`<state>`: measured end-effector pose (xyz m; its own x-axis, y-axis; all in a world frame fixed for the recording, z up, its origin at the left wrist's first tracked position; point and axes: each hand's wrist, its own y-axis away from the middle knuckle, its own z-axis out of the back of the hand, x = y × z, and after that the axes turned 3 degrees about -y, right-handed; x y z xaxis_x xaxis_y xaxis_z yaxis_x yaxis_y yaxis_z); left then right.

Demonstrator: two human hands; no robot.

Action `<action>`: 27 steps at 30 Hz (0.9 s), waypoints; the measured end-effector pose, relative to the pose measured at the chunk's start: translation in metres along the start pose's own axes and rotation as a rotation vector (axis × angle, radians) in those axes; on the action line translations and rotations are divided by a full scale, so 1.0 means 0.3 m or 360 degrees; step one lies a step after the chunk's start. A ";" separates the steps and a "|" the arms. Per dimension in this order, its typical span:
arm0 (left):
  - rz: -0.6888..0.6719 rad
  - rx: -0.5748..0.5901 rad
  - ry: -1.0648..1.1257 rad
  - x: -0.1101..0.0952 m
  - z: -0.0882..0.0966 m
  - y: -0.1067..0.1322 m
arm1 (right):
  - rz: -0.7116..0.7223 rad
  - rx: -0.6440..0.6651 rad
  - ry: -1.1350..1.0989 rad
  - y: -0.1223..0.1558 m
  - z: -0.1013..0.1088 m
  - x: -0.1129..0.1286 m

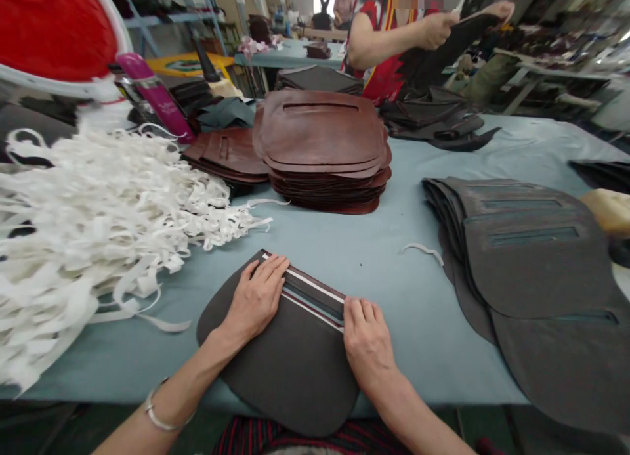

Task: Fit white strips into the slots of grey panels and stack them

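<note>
A dark grey leather panel (pixel 290 363) with a slot lies on the table edge in front of me. White tape strips (pixel 315 285) run along both sides of its slot. My left hand (pixel 256 297) lies flat on the panel's left part, fingers stretched out toward the slot. My right hand (pixel 367 337) rests flat on the panel at the slot's right end, fingertips on the lower tape strip. Neither hand holds anything.
A big heap of white tape strips (pixel 98 225) fills the left. Stacks of brown leather panels (pixel 322 153) stand at the middle back, a spread stack of grey panels (pixel 531 258) at the right. One loose strip (pixel 423 250) lies on the blue-grey table (pixel 374 245). A person works opposite.
</note>
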<state>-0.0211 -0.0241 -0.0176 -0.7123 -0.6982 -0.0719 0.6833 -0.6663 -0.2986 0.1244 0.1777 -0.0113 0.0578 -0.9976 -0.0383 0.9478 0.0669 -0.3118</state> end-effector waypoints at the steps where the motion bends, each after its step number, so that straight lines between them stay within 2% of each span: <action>1: 0.0008 0.0007 -0.0004 -0.002 0.002 0.001 | 0.0013 -0.0018 0.0006 0.009 0.003 -0.006; 6: 0.0010 0.0030 -0.0030 -0.001 0.007 0.002 | 0.0033 -0.0026 -0.0020 0.003 0.015 -0.006; 9: -0.0036 0.0000 -0.0063 0.008 -0.003 0.004 | -0.0034 -0.0020 -0.0156 -0.018 0.024 -0.053; 12: -0.0099 -0.0069 -0.0085 0.023 -0.026 0.008 | -0.0241 -0.0068 -0.0159 -0.063 0.014 -0.190; 17: -0.0157 -0.0155 -0.0063 0.054 -0.061 0.012 | -0.0775 -0.0236 0.0235 -0.121 -0.039 -0.526; 19: -0.0148 -0.0137 -0.0024 0.058 -0.063 0.008 | -0.0860 -0.0248 0.0271 -0.123 -0.056 -0.598; 21: -0.0092 -0.0121 0.0084 0.047 -0.047 0.001 | -0.0844 -0.0238 0.0245 -0.123 -0.063 -0.593; 23: 0.0079 -0.0146 0.0308 0.010 -0.006 -0.004 | -0.0688 -0.0225 0.0121 -0.126 -0.060 -0.510; 25: 0.0335 -0.0177 0.0674 -0.056 0.052 -0.007 | -0.0341 -0.0243 -0.0123 -0.133 -0.048 -0.374; 27: 0.0448 -0.0009 0.1202 -0.138 0.110 -0.010 | 0.0087 -0.0308 -0.0409 -0.139 -0.031 -0.222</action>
<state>0.0117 -0.0019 0.0178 -0.4312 -0.4729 -0.7683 0.8538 -0.4891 -0.1782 0.0780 0.2416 -0.0047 0.2077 -0.9628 0.1729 0.8652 0.0984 -0.4917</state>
